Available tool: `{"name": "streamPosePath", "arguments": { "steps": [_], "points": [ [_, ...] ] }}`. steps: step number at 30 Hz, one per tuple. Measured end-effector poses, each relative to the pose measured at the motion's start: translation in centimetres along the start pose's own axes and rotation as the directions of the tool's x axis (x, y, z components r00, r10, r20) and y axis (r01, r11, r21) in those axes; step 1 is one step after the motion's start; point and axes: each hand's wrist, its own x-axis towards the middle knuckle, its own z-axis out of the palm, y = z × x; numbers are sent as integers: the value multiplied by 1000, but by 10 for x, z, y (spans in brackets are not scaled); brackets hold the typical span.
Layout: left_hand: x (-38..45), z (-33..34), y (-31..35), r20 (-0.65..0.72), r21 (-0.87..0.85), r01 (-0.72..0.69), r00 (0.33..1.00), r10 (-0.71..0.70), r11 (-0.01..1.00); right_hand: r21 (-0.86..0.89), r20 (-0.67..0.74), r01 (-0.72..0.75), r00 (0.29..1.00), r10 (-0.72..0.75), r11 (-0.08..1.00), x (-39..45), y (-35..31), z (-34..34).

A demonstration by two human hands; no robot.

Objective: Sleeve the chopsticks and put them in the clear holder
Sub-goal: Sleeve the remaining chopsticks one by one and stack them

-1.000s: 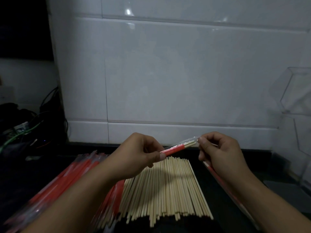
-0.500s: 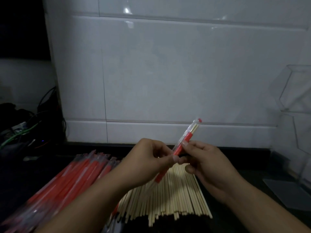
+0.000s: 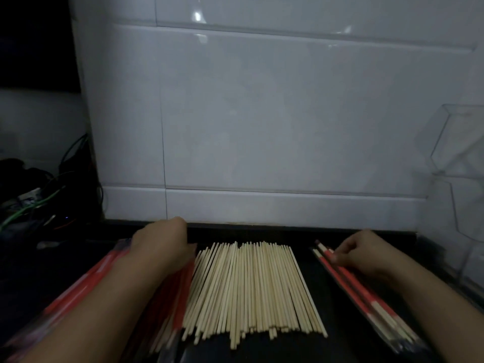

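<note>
The sleeved chopsticks (image 3: 364, 292) now lie flat on the dark counter (image 3: 337, 297) at my right, in red and clear wrappers, just beside the pile of bare wooden chopsticks (image 3: 251, 289) but apart from it. Half a second ago I held one sleeved pair up in the air between both hands, in front of the tiled wall (image 3: 262, 113); now it is down, and I cannot tell which one of the pairs on the right it is. My right hand (image 3: 364, 251) rests over the far ends of these sleeved chopsticks, the fingers curled and the fingertips touching them; whether it really pinches one I cannot tell. My left hand (image 3: 162, 243) has moved away to the left and lies, back upward, over the far end of the stack of empty red sleeves (image 3: 86, 281), which is just left of the bare chopsticks. Its fingers are hidden below the hand, so I cannot tell if they grasp a sleeve. The two hands are now well apart, with the bare pile between them, while before they were together. The clear holder (image 3: 455, 142) stands at the right edge against the wall, near my right hand and not touched. Some cables (image 3: 39, 203) lie at the far left in the dark.
</note>
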Motion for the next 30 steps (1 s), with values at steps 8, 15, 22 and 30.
{"name": "streamPosePath", "arguments": {
  "steps": [8, 15, 22, 30],
  "points": [
    [7, 15, -7, 140, -14, 47, 989, -44, 999, -254, -159, 123, 973, -167, 959, -9, -12, 7],
    [7, 17, -2, 100, -6, 4, 995, -4, 1000, -398, 206, 332, 941, -269, 856, -52, -49, 38],
    [5, 10, 1, -55, -92, 3, 998, -8, 996, -435, 250, 316, 942, -224, 843, -51, -48, 43],
    [-21, -33, 39, -324, -691, -263, 945, 36, 673, -393, 262, 276, 948, -181, 877, -49, -47, 40]
  ]
}}
